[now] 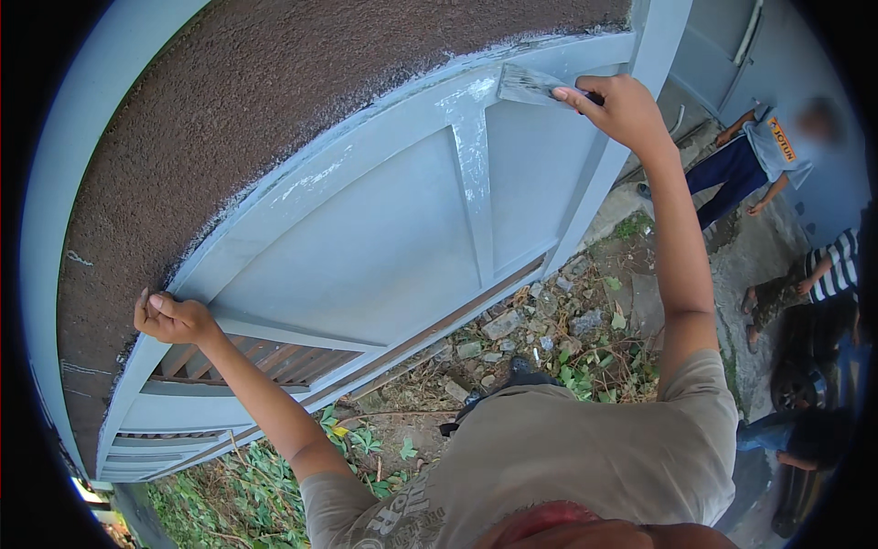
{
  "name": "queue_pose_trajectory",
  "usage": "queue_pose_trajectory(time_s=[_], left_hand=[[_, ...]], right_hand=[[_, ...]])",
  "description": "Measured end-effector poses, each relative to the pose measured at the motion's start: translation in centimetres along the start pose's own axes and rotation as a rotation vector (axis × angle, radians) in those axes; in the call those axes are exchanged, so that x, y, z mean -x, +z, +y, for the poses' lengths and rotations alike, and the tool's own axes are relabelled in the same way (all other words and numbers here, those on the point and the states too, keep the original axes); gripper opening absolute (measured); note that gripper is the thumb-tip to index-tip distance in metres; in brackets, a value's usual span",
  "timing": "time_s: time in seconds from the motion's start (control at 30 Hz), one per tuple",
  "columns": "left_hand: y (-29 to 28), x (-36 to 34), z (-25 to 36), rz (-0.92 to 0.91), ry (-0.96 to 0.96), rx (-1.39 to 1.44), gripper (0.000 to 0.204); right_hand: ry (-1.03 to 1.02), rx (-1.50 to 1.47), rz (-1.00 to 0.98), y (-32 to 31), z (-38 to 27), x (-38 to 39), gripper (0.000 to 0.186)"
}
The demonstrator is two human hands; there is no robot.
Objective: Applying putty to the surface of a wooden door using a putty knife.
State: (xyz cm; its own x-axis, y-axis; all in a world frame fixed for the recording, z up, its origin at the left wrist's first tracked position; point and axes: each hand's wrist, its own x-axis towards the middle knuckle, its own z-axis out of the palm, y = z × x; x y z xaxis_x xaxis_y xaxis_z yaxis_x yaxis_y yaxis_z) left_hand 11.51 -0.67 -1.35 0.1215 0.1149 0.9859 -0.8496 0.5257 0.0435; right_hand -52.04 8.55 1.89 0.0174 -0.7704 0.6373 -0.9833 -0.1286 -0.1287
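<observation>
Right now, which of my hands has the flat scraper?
Your right hand: it grips the flat scraper at the upper part of the pale frame. Your left hand, half curled near the brown wall, has no scraper.

- A rough, dark brown wall spans the far left, scored with a few whitish marks; a pale blue band borders it.
- On the far right, a smooth blue-grey wall — a light-coloured pipe runs along it.
- Bare ground in the middle, strewn with broken stones and dry leaves.
- Leafy green plants at near left.
- To the right, a grey, uneven paved strip.
- Soft daylight — brighter at the near left edge.
</observation>
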Motion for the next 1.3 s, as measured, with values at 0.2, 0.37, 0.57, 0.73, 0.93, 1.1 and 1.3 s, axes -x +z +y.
queue_pose_trajectory(time_s=[0.2, 0.37, 0.57, 0.73, 0.93, 1.1, 1.3], left_hand=[[0.1, -1.0, 0.9, 0.005, 0.016, 0.079, 0.020], [0.6, -0.8, 0.4, 0.023, 0.003, 0.112, 0.020], [0.4, -0.8, 0.6, 0.009, 0.016, 0.099, 0.021], [0.8, -0.6, 0.3, 0.059, -0.003, 0.120, 0.022], [0.3, -0.8, 0.2, 0.019, 0.009, 0.125, 0.028], [0.9, -0.9, 0.5, 0.035, 0.021, 0.151, 0.028], [0.3, -0.9, 0.3, 0.007, 0.045, 0.104, 0.030]], right_hand=[[-0.109, 0.071, 0.058, 0.6, 1.2, -2.0, 0.066], [-0.122, 0.038, 0.083, 0.4, 1.2, -3.0, 0.068], [-0.206, 0.042, 0.082, 0.7, 1.1, -4.2, 0.069], [-0.149, 0.012, 0.061, 0.8, 2.5, -4.2, 0.069], [-0.145, 0.074, 0.116, 2.0, 1.6, -4.1, 0.067], [-0.124, 0.062, 0.063, 0.9, 3.6, -4.4, 0.067], [-0.371, 0.019, 0.266, 2.7, -2.1, -5.4, 0.064]])
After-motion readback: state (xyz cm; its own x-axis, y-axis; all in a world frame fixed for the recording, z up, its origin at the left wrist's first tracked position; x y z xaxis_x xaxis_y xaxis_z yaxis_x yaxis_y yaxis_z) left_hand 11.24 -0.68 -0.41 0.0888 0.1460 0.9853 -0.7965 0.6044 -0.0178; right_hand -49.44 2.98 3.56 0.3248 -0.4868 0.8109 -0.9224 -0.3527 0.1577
